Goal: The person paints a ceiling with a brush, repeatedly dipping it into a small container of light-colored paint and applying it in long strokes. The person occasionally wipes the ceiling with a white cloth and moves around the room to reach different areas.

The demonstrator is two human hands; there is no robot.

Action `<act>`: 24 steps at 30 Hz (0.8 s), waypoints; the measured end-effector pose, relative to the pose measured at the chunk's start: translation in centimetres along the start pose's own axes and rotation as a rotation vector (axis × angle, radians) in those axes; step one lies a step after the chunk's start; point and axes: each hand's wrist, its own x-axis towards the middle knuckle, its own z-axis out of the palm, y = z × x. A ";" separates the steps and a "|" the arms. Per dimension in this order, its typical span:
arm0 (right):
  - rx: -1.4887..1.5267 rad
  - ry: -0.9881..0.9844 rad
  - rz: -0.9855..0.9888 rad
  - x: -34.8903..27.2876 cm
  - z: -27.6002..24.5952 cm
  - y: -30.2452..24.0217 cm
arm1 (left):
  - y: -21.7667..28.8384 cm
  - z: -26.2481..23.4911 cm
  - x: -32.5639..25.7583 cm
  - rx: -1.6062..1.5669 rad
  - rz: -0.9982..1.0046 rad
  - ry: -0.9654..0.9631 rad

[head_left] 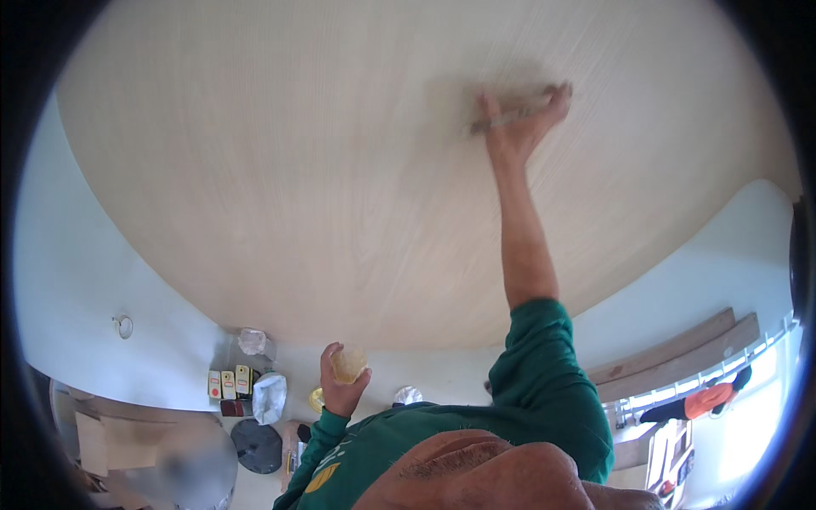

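My right arm reaches far up across a broad, pale wood-grained panel [323, 170]. At its end my right hand [520, 127], smeared by motion, grips a thin, flat, greyish-brown piece [510, 119] against or close to the panel; its exact kind is too blurred to tell. Lower down, near the panel's bottom edge, my left hand [342, 393] holds a small translucent, yellowish cup [349, 365], fingers curled round its side. What the cup contains cannot be made out.
Several yellow-and-white cans [228, 384] stand at lower left, beside a white bag [269, 398] and a dark round object [257, 445]. A cardboard box [127, 438] lies farther left. Brown boards [671, 357] and an orange-and-black garment or bundle [705, 399] are at lower right.
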 end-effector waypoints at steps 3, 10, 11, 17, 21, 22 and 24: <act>0.209 0.070 -0.205 -8.0 -3.4 1.3 | 1.1 0.7 0.8 -0.024 -0.001 0.017; 0.518 -0.439 0.227 -20.4 -12.1 -1.1 | 3.6 3.8 3.2 0.021 0.005 -0.045; 0.606 -0.510 0.348 -21.0 -12.8 -1.4 | 3.8 4.6 3.5 0.025 0.005 -0.062; 0.832 -0.702 0.717 -21.7 -15.6 -0.3 | 5.9 8.9 3.5 -0.018 0.025 -0.116; 0.801 -0.761 0.622 -22.9 -16.3 1.3 | 6.7 9.7 3.0 0.049 0.042 -0.135; 0.773 -0.792 0.583 -23.0 -16.6 1.9 | 6.9 10.2 2.8 0.028 0.033 -0.130; 0.930 -0.780 0.749 -23.9 -16.4 2.2 | 7.1 10.8 2.3 0.008 0.012 -0.124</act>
